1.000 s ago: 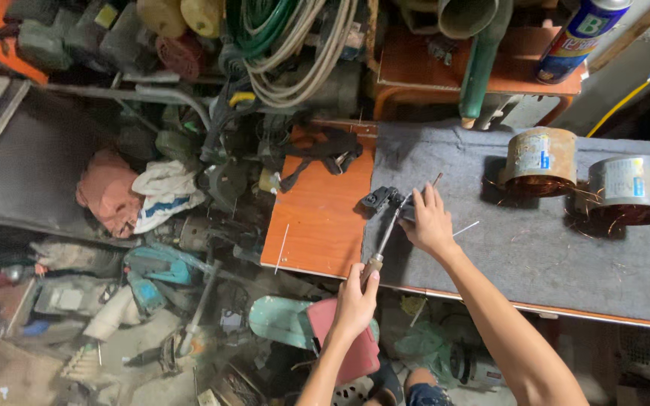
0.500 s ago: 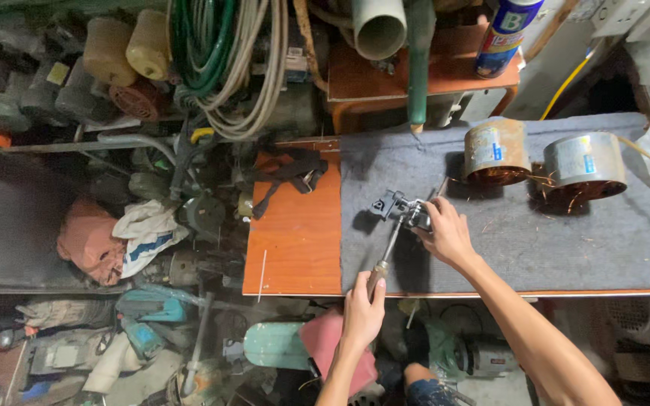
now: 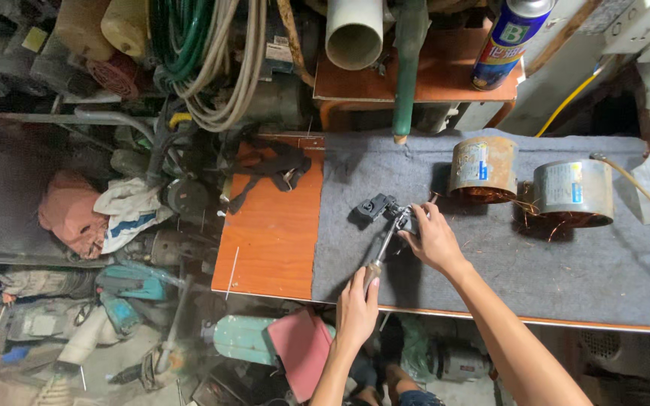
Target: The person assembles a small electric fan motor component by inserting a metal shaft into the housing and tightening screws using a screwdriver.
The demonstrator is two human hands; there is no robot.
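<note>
Near the grey mat's (image 3: 566, 278) front-left corner, left hand (image 3: 356, 304) grips a screwdriver (image 3: 382, 248) while right hand (image 3: 434, 239) pinches a small dark part (image 3: 376, 207).

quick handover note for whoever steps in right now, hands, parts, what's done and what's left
Left hand: gripping the handle of a screwdriver, tip set into the small dark part.
Right hand: pressing down on that part to steady it on the grey felt mat.
Nearby: two metal motor cylinders and with copper windings sit on the mat to the right, untouched.
Done: part is positioned, tool engaged.
Left: whether the screw is loose or tight cannot be told; the work on the part looks unfinished.
</note>
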